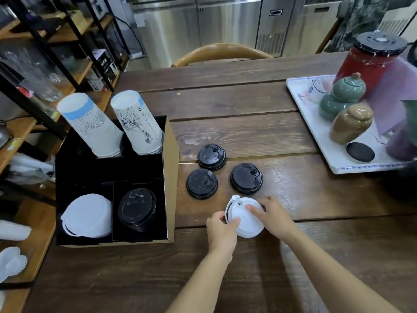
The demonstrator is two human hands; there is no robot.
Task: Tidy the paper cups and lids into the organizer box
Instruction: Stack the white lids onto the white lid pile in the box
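A white lid lies on the wooden table, gripped by both hands: my left hand on its left edge, my right hand on its top and right edge. Three black lids lie loose just beyond it. The organizer box stands to the left. Its near compartments hold a stack of white lids and a stack of black lids. Its far compartments hold two upside-down stacks of paper cups.
A white tray at the right carries a green jar, a tan jar, a red canister and a black coaster. A chair back stands beyond the table. Shelving with glassware lines the left side.
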